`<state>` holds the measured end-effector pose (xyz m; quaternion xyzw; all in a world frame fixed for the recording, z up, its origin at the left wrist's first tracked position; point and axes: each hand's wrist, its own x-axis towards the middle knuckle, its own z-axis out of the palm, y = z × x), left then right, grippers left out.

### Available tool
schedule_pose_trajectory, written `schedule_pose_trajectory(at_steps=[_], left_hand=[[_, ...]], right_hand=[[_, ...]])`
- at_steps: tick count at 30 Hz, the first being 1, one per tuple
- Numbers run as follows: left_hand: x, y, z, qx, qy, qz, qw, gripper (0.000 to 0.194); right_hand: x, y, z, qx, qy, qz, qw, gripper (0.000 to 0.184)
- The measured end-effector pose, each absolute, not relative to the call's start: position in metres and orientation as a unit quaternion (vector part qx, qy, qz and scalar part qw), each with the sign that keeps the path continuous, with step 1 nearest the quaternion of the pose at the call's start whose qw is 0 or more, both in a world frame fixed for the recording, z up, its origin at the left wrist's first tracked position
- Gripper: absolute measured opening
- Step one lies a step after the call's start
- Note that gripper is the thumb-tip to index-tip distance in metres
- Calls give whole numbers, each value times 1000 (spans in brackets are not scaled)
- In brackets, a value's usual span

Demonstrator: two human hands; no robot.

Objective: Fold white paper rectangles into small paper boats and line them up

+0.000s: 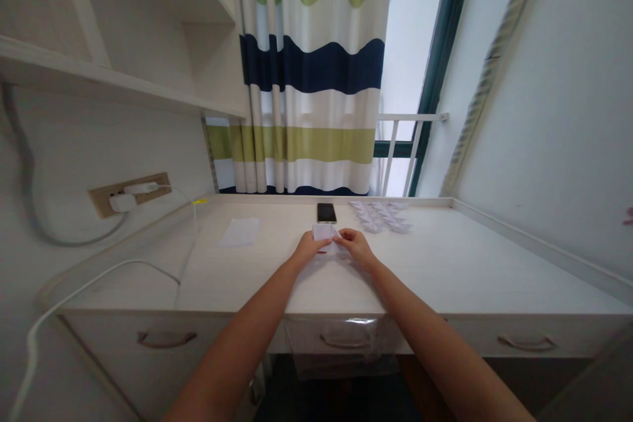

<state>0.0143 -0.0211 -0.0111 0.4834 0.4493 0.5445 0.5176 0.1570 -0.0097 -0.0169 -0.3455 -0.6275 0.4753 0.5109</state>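
With left forearm and right forearm over the desk, pinched partly folded paper between left hand and right hand, seemingly mid-crease and calling for even fingertip pressure, nearer than the flat sheet, folded pieces and phone.

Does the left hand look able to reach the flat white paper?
Probably yes: only bare desk lies between the left hand and the flat white paper, though that hand is holding a folded piece.
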Motion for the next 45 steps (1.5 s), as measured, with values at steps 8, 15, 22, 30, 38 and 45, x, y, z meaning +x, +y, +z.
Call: schedule_pose_trajectory(at_steps=[8,15,22,30,38,45], left_hand=[[13,-24,-7,473,401,535,574,37],[15,-19,-14,517,473,535,472,37],[12,-18,-12,560,507,513,407,30],[14,-23,-10,635,503,445,382,25],[14,-23,-12,653,500,427,376,25],[15,-23,-12,652,504,416,385,25]], right_hand=[[158,-8,-18,-362,-630,424,540,31],[157,-5,-21,-363,-657,404,523,33],[156,-6,-19,-358,-635,437,528,30],[160,-2,-19,-370,-627,405,553,25],[160,-3,-17,-367,-612,432,552,22],[159,-4,-17,-374,-598,451,547,22]])
